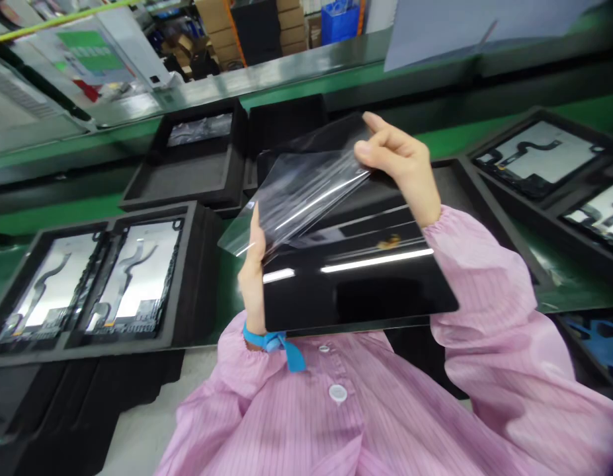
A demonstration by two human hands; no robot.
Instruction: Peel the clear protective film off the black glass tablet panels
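I hold a glossy black glass panel (366, 284) in front of my chest, tilted toward me. My left hand (252, 271) grips its left edge, thumb on top, with a blue strap at the wrist. My right hand (398, 158) is closed in a pinch on a clear plastic film (296, 195) at the panel's upper right. The film is lifted off most of the panel's upper part and sags to the left, over my left thumb.
A black foam tray (194, 277) at the left holds two screen assemblies with flex cables. Another black tray (187, 178) lies behind it, and more trays with panels (544, 155) lie at the right. A green conveyor belt (63, 215) runs beneath; boxes stand beyond.
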